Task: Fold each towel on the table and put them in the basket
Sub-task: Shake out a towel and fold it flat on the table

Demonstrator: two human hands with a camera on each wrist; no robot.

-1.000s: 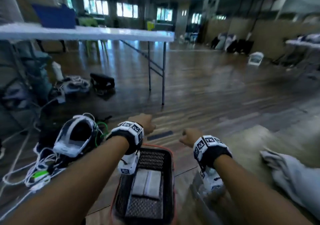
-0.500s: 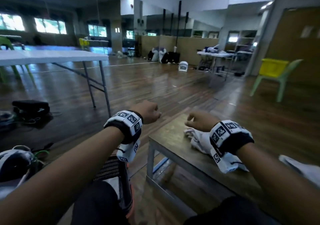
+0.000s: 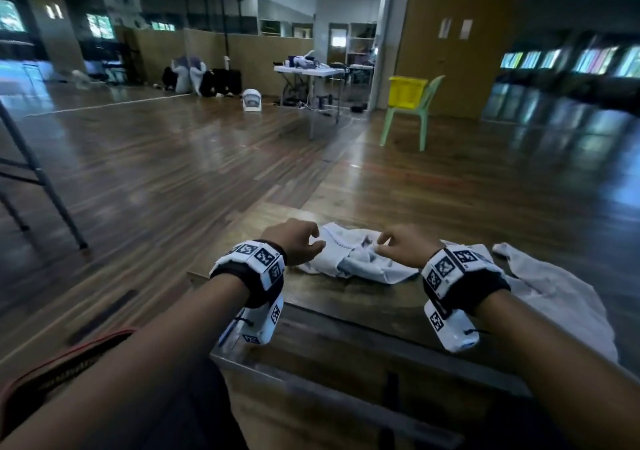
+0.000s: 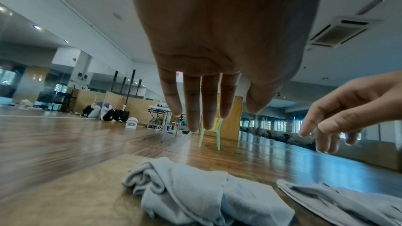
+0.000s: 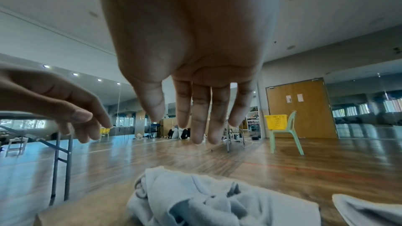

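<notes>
A crumpled light-grey towel [image 3: 349,259] lies on the low wooden table [image 3: 346,314]. A second towel [image 3: 561,297] lies spread out to its right. My left hand [image 3: 313,243] hovers just over the crumpled towel's left edge, and my right hand [image 3: 382,247] over its middle. In the wrist views the left hand's fingers [image 4: 193,109] and the right hand's fingers [image 5: 197,118] hang straight down above the cloth [image 4: 202,193] [image 5: 217,202], holding nothing. The basket's red rim [image 3: 65,354] peeks out at the lower left, mostly hidden by my left arm.
A green plastic chair [image 3: 408,120] carrying a yellow basket [image 3: 405,92] stands on the wooden floor beyond the table. Folding-table legs [image 3: 41,186] are at the left. A white table [image 3: 308,70] and seated people [image 3: 194,75] are far back.
The view swung right from the basket on the floor to the low table. Both hands moved over the crumpled towel, and their curled fingers straightened.
</notes>
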